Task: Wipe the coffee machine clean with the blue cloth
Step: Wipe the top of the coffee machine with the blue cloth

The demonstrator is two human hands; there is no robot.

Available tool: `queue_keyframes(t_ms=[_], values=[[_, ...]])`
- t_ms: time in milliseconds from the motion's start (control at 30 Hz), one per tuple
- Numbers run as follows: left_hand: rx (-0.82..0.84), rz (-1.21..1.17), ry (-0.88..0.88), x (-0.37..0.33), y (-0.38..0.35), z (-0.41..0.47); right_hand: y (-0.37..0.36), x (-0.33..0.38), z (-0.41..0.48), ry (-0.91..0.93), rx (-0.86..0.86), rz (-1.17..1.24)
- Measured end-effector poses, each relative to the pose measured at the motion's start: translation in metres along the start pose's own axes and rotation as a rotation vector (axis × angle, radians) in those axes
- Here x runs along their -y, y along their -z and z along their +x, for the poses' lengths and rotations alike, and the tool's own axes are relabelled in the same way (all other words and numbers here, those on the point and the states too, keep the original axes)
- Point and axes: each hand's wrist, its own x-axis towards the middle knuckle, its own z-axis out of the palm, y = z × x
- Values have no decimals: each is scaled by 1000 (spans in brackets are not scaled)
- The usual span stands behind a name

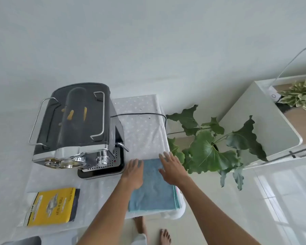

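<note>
A black and chrome coffee machine [72,128] stands on the left of a table, with yellow smears on its dark top. The blue cloth [153,188] lies folded flat on the table's right front corner. My left hand [132,172] rests palm down on the cloth's left edge, fingers spread. Over the cloth's far right corner my right hand [171,167] lies flat, fingers spread too. Neither hand grips the cloth.
A white dotted tablecloth [141,128] covers the table. A yellow and black packet [53,206] lies front left. The machine's black cord [140,114] runs right across the table. A leafy potted plant [210,145] and a white shelf unit [260,124] stand right of the table.
</note>
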Motion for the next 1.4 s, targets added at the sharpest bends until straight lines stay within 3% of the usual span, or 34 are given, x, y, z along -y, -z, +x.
queue_keyframes(t_ms=[367, 633, 800, 1000, 1400], values=[[-140, -107, 59, 11, 1, 13, -12, -1, 20, -14, -129, -14], [-276, -249, -28, 7, 11, -6, -3, -6, 10, -6, -231, 140], [-525, -470, -81, 6, 18, -52, 14, 4, -37, 91, -393, 148], [-675, -692, -125, -5, 27, -118, 29, 10, -97, 215, -566, 161], [-1034, -904, -20, 16, 110, -210, 121, 74, -124, 491, -760, 296]])
